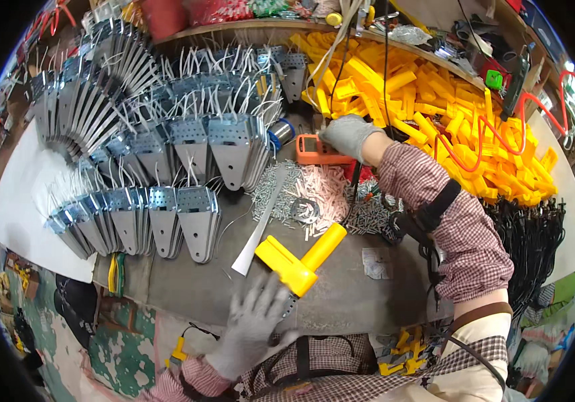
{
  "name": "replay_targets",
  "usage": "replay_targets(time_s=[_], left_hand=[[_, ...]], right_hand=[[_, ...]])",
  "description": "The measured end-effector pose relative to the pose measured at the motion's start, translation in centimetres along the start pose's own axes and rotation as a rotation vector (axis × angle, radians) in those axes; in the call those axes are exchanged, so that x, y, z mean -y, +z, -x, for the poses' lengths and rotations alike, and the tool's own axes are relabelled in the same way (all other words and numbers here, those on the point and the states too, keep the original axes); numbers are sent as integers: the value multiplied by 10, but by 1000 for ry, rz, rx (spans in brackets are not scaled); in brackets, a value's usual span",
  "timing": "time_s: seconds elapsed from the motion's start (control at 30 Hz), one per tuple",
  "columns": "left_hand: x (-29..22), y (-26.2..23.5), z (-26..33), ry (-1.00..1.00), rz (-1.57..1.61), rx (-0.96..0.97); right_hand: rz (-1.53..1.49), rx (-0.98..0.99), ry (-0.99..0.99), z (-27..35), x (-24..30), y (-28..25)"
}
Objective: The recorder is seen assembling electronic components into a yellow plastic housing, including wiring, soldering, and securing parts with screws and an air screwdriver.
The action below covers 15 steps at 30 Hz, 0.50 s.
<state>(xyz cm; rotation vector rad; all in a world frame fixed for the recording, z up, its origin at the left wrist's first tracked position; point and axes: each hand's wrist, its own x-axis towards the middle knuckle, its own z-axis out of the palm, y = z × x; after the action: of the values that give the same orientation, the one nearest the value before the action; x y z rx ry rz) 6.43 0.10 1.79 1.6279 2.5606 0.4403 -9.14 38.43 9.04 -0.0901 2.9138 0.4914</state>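
My left grip [252,326] is spread open at the yellow piece [294,272]. My right grip [349,137] curls by the far orange box [321,151]; its hold I cannot tell.

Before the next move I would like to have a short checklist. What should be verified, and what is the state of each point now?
1. Hand protection: ok; left hand and right hand are both gloved.
2. Left hand free: cannot tell; fingers are spread at the yellow T-shaped part, contact unclear.
3. Right hand's grip: cannot tell; it is at the orange device, but fingertips are unclear.
4. Small metal pieces contained: not ok; they lie loose on the table.
5. Metal brackets sorted: ok; lined up in rows on the left.
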Motion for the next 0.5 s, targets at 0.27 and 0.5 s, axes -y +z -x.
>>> replay_targets(time_s=[0.27,0.5], left_hand=[[9,45,-129,105,54,-399],[39,-51,26,-204,380,-136]], right_hand=[[6,-253,34,10,-34,9],[-661,-465,-510,161,173,-29]])
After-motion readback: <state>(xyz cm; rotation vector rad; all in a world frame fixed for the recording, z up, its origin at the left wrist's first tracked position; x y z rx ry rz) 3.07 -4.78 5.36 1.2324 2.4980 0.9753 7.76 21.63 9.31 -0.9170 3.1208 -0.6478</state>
